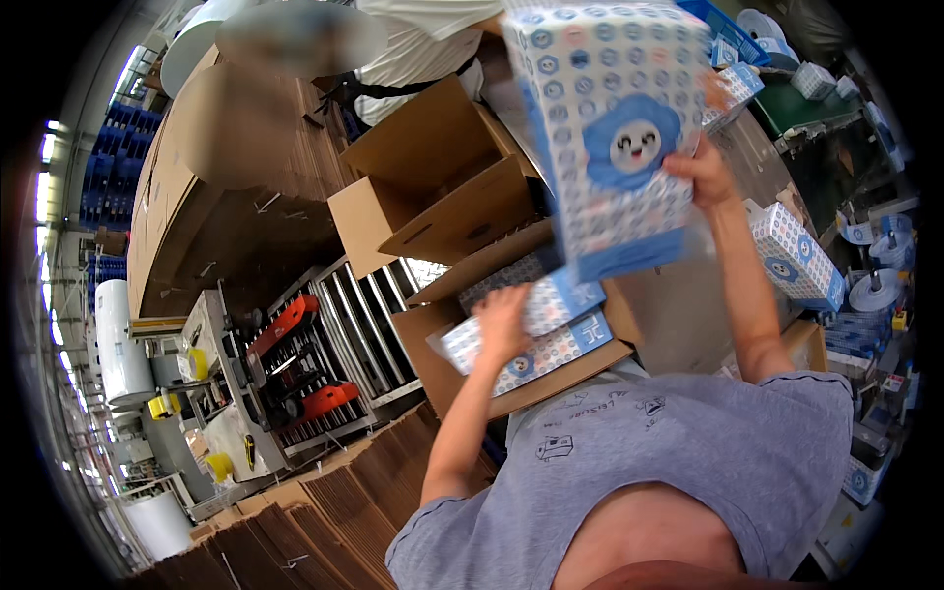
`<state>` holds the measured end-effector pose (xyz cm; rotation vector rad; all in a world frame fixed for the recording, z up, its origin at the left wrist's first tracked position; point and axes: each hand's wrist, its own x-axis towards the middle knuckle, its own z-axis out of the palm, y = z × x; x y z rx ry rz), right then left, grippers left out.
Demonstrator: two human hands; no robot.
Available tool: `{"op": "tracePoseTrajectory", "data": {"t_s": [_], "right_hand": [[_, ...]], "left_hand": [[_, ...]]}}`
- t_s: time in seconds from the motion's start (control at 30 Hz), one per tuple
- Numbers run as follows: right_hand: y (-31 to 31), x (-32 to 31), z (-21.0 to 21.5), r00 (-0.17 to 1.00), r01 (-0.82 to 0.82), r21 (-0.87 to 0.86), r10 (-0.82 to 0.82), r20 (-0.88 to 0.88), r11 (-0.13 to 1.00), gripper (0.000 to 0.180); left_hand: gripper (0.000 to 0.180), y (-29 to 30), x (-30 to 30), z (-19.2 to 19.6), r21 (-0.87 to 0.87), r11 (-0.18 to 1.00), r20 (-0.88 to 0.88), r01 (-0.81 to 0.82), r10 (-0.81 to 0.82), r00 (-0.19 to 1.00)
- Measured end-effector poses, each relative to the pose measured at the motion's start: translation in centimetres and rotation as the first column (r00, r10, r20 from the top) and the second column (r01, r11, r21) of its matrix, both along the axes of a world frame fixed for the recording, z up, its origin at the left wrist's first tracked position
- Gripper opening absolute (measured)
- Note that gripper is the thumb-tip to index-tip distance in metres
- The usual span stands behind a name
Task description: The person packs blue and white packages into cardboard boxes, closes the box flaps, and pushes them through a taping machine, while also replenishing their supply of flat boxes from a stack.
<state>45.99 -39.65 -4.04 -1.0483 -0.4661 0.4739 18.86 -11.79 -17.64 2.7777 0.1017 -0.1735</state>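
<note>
My right hand (706, 172) grips the edge of a large package (629, 211), white with small round prints, a blue band and a smiling cloud-like face. It is held up at the upper middle, slightly blurred. Lower down, my left hand (503, 323) is closed over a similar slimmer package (565, 303), tilted in an open cardboard carton (454, 379) in front of me. Another patterned package (551, 362) lies beside it, against the carton's near wall. The fingertips of my left hand are partly hidden.
A second open carton (433, 162) stands beyond, near a person in white (423, 44). Roller conveyor (359, 324) and red-ended equipment (324, 401) lie left. Stacked flat cardboard (334, 501) fills the lower left. A patterned package (796, 256) stands at right.
</note>
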Motion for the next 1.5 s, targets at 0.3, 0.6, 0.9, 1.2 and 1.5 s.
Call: {"op": "tracePoseTrajectory", "data": {"t_s": [0.3,0.6,0.9,1.2,1.5], "right_hand": [[15.8,-16.1,-0.9,0.368,0.148,-0.616,0.535,0.760,0.774,0.093],[21.3,-12.2,-22.4,0.796,-0.122,-0.800,0.540,0.275,0.587,0.050],[5.3,-12.8,-14.6,0.911,0.413,-0.626,-0.299,0.285,0.662,0.049],[14.6,-13.2,-11.1,0.610,0.296,-0.726,0.462,0.643,0.621,0.039],[7.1,-16.4,-19.4,0.358,0.348,-0.603,0.492,0.793,0.718,0.041]], "left_hand": [[0.092,5.1,-8.2,-7.7,0.111,0.991,-0.026,0.071,-0.069,0.997],[0.039,7.8,-8.3,4.0,-0.365,0.930,0.379,0.043,0.106,0.919],[0.067,9.5,-12.1,-3.1,-0.222,0.974,0.190,0.054,-0.011,0.982],[0.065,5.4,2.7,-7.5,0.048,0.906,0.236,0.420,-0.418,0.877],[0.047,3.6,0.9,-5.7,-0.288,0.915,0.058,0.283,-0.279,0.959]]}}
